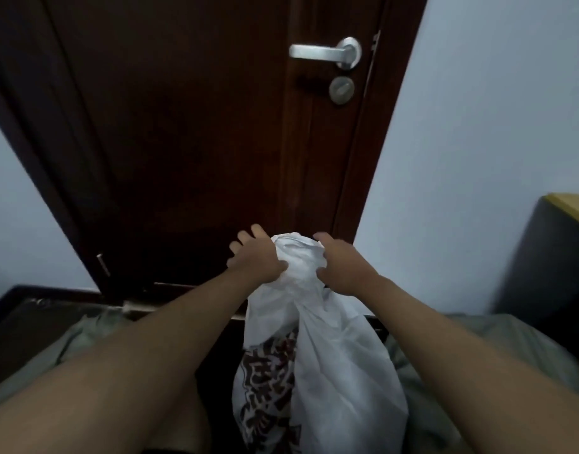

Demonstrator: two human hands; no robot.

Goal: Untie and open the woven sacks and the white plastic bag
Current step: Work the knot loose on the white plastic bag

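the white plastic bag (pixel 317 355) is cut off at the bottom edge, its dark print blurred past reading. it stands upright between the forearms, bunched neck pointing up toward the dark door (pixel 196 126). the left hand (pixel 257 258) and right hand (pixel 342 265) both grip the neck.

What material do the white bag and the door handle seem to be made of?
White bag: probably thin plastic film, slightly glossy; it crumples into fine soft folds and carries dark printing. Door handle: looks like brushed silvery metal, with a dull sheen.
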